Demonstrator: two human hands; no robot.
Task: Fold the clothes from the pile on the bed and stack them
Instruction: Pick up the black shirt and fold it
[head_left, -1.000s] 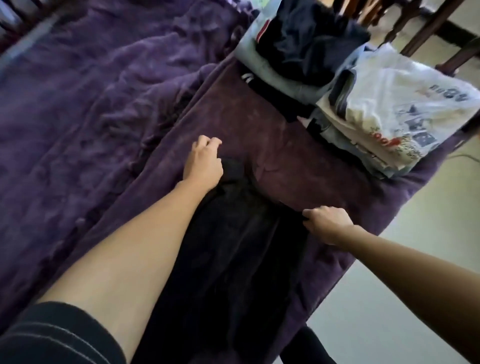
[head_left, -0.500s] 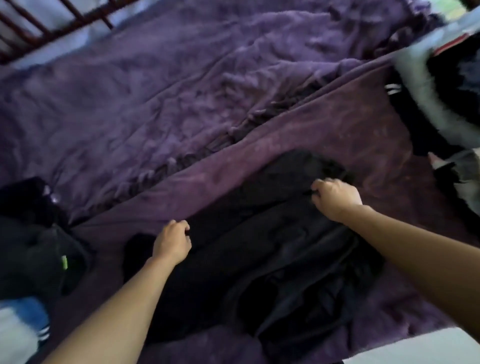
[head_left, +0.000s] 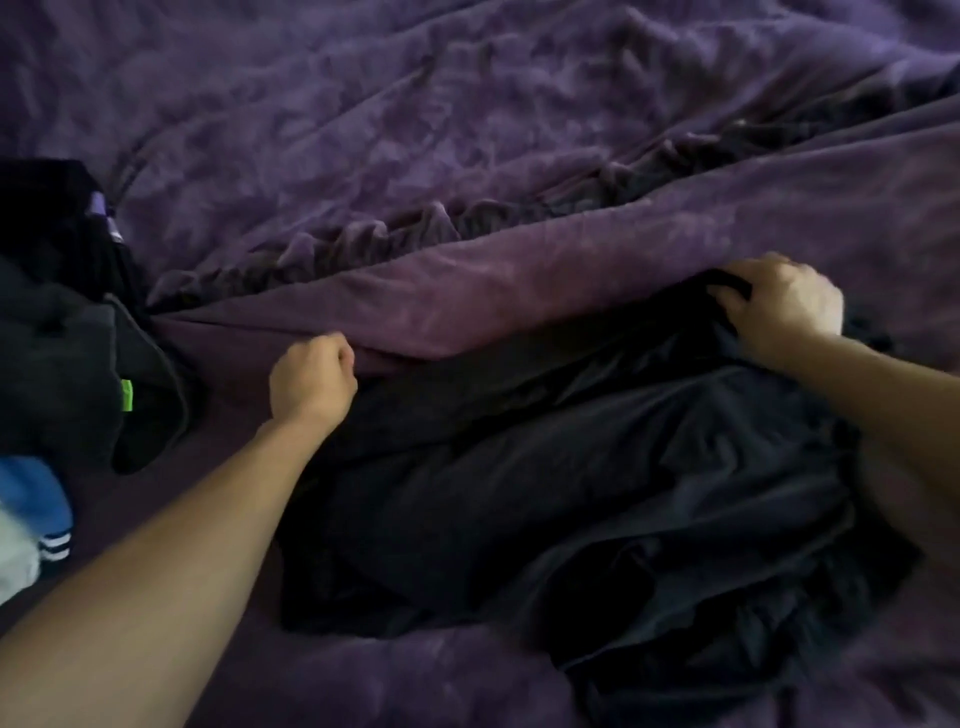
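A black garment (head_left: 597, 493) lies spread on the purple bed cover (head_left: 467, 130). The right hand (head_left: 784, 306) clutches its far edge, and the left hand (head_left: 311, 382), fingers curled, pinches its left corner. A clothes pile (head_left: 57, 364) sits just to the left.

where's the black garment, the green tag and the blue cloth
black garment (head_left: 571, 493), head view, on its wide middle panel
green tag (head_left: 126, 396), head view, centre of the tag
blue cloth (head_left: 31, 493), head view, on its plain blue part above the white stripes
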